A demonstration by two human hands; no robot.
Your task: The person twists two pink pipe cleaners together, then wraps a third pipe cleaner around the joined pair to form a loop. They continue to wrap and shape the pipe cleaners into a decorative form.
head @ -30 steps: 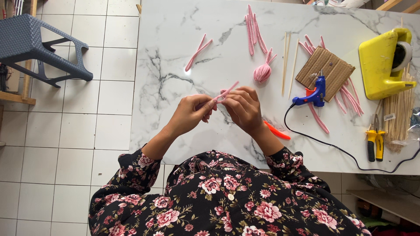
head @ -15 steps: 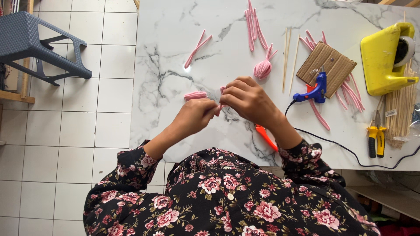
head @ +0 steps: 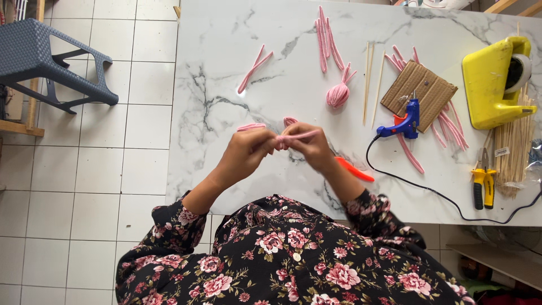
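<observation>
Seen from overhead above a white marble table (head: 237,169); left hand (head: 244,151) and right hand (head: 309,146) brought together at the table's middle, fingertips pinched narrow on a pink pipe cleaner (head: 294,136) held between them, just above the surface; a bent pink loop (head: 290,121) showing at 12 o'clock of the right hand, another short pink piece (head: 251,126) at 12 o'clock of the left hand; whether these join the held piece, impossible to tell.

At 4 o'clock of the right hand, just beside the wrist, an orange tool handle (head: 354,169) lying flat; at 2 o'clock, a blue hot glue gun (head: 403,123) with black cord (head: 440,195) trailing toward 4 o'clock; glue gun's nozzle touching a brown cardboard square (head: 420,88) with pink pipe cleaners (head: 451,127) fanned beneath it.

At 12 o'clock of the hands, a wound pink bundle (head: 337,94); beside it thin wooden skewers (head: 370,79); further at 12 o'clock, a cluster of straight pink stems (head: 325,36); at 11 o'clock, a pair of crossed pink stems (head: 254,68).

Far at 3 o'clock, a yellow tape dispenser (head: 490,85), a sheaf of skewers (head: 515,152) and yellow-handled pliers (head: 483,183); well apart at 9 o'clock, on the tiled floor, a grey plastic stool (head: 39,56).
</observation>
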